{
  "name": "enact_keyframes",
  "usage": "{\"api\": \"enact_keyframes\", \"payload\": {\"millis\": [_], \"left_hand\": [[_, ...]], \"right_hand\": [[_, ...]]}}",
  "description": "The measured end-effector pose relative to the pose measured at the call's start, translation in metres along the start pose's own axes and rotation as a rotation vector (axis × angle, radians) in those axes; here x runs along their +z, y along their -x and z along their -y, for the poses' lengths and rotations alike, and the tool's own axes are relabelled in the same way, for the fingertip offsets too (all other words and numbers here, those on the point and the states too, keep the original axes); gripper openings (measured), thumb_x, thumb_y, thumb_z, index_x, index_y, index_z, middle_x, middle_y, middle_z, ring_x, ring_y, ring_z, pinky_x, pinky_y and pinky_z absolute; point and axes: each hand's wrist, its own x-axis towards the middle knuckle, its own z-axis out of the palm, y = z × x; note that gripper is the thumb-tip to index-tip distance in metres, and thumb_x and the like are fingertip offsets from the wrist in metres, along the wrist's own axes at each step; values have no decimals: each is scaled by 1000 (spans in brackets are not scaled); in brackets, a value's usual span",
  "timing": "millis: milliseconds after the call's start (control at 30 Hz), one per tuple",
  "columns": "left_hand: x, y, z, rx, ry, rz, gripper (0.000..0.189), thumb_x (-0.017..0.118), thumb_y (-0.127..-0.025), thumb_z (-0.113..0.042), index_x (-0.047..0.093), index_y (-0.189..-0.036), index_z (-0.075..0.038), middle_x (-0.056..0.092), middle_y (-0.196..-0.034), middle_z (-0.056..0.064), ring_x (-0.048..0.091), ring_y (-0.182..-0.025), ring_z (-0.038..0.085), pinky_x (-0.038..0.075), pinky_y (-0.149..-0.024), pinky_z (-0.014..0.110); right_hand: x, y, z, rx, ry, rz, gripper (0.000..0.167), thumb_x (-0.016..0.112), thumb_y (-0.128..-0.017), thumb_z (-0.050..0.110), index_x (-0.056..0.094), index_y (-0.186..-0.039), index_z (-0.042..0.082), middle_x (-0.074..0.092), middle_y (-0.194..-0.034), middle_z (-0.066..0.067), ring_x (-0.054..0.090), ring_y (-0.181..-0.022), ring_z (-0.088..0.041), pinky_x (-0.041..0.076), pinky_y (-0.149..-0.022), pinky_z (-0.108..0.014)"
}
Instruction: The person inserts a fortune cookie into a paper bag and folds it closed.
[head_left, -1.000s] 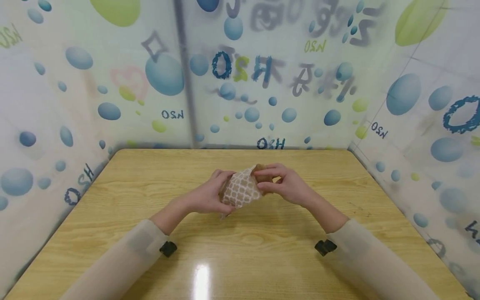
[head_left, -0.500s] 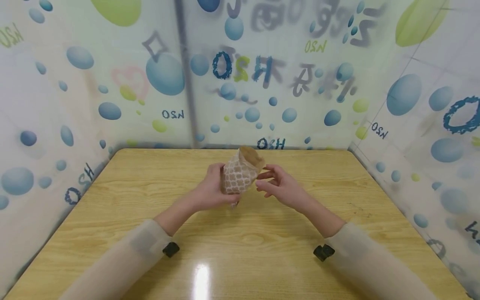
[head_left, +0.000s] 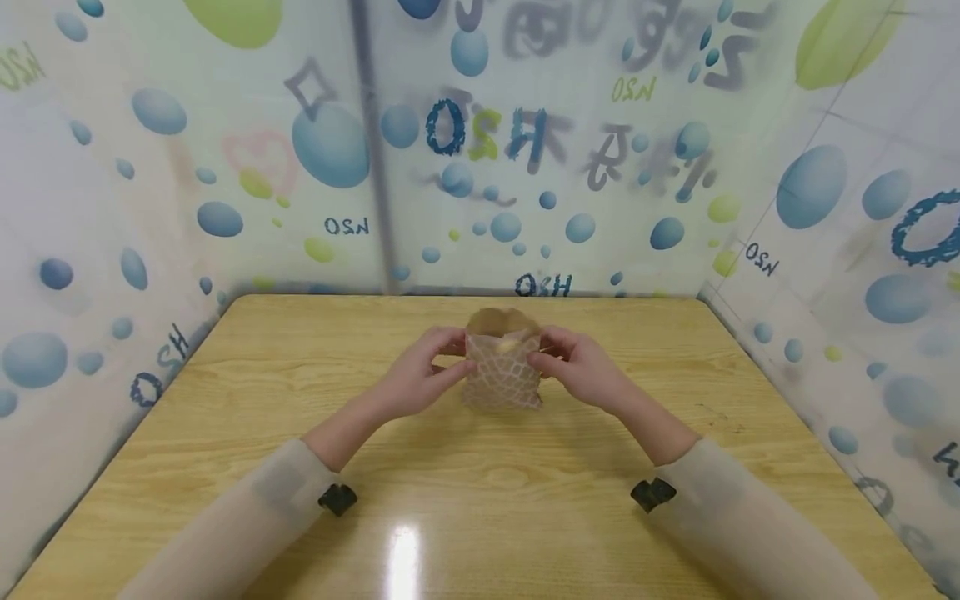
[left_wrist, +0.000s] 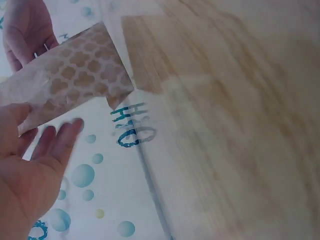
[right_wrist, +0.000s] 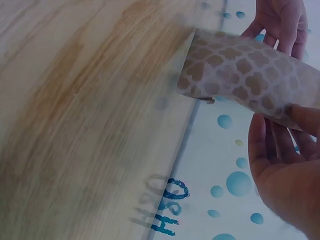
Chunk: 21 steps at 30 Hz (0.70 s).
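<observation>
A small brown paper bag (head_left: pixel 501 379) with a white lattice pattern is held upright over the middle of the table, its open mouth at the top showing the plain brown inside. My left hand (head_left: pixel 420 375) pinches its left edge near the mouth between thumb and fingers. On the opposite edge my right hand (head_left: pixel 581 367) pinches it the same way. In the left wrist view the patterned bag (left_wrist: pixel 82 70) spans between both hands, its bottom corners hanging free. The right wrist view shows the bag (right_wrist: pixel 245 70) slightly bent, with the right thumb on its face.
The wood-grain table (head_left: pixel 495 500) reaches back to a white curtain-like wall (head_left: pixel 480 208) printed with blue and green bubbles and lettering. Similar printed sides stand at left and right. Light-coloured sleeves with small black pieces at the cuffs cover both forearms.
The bag has turned from tilted in the left hand to upright and facing me. My right hand, apart from it half a second ago, now grips its right edge; the left grip has shifted up.
</observation>
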Motion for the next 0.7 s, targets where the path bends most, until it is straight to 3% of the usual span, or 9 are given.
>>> {"api": "enact_keyframes", "payload": {"millis": [133, 267, 367, 467, 533, 600, 700], "left_hand": [[-1, 0, -1, 32, 26, -9, 34, 70, -109, -15, 66, -141, -6, 68, -136, 15, 70, -124, 35, 63, -101, 50], [0, 1, 0, 41, 22, -20, 42, 72, -107, -13, 61, -147, -4, 66, -137, 16, 71, -126, 35, 64, -99, 50], [0, 2, 0, 83, 28, -43, 54, 73, -106, -10, 49, -154, -5, 60, -144, 17, 68, -130, 36, 65, -96, 47], [-1, 2, -3, 186, -2, -75, 59, 72, -106, -6, 42, -157, -6, 54, -150, 19, 66, -133, 38, 66, -95, 43], [-1, 2, -5, 268, -49, -93, 55, 71, -106, -4, 45, -154, -6, 53, -148, 19, 65, -131, 37, 66, -94, 40], [-2, 0, -6, 346, -103, -103, 47, 70, -106, -3, 53, -150, -6, 54, -144, 18, 64, -127, 35, 67, -92, 37], [-2, -1, -7, 439, -186, -118, 37, 72, -105, -2, 65, -141, -7, 56, -135, 15, 63, -118, 28, 66, -88, 33]], "right_hand": [[0, 0, -2, -2, 3, 25, 13, 68, -110, 18, 72, -114, 7, 74, -114, -13, 75, -111, -28, 64, -96, -57], [2, 0, -4, 16, 38, 22, 10, 70, -108, 20, 70, -107, 11, 74, -116, -10, 74, -118, -31, 63, -96, -57], [3, 1, -3, 4, 70, 7, 12, 71, -108, 19, 71, -116, 11, 74, -123, -12, 73, -124, -34, 64, -97, -52], [3, 2, -2, -43, 87, -12, 39, 74, -106, 18, 63, -143, 13, 69, -136, -16, 72, -125, -36, 64, -99, -50], [3, 3, -2, -108, 96, -39, 58, 76, -105, 15, 51, -158, 17, 65, -142, -18, 72, -123, -37, 64, -100, -52], [3, 4, -2, -194, 123, -69, 68, 77, -104, 12, 45, -163, 19, 62, -145, -18, 72, -121, -36, 64, -99, -54], [4, 6, -1, -321, 211, -93, 58, 75, -104, 8, 55, -158, 16, 62, -140, -15, 69, -116, -32, 64, -95, -53]]}}
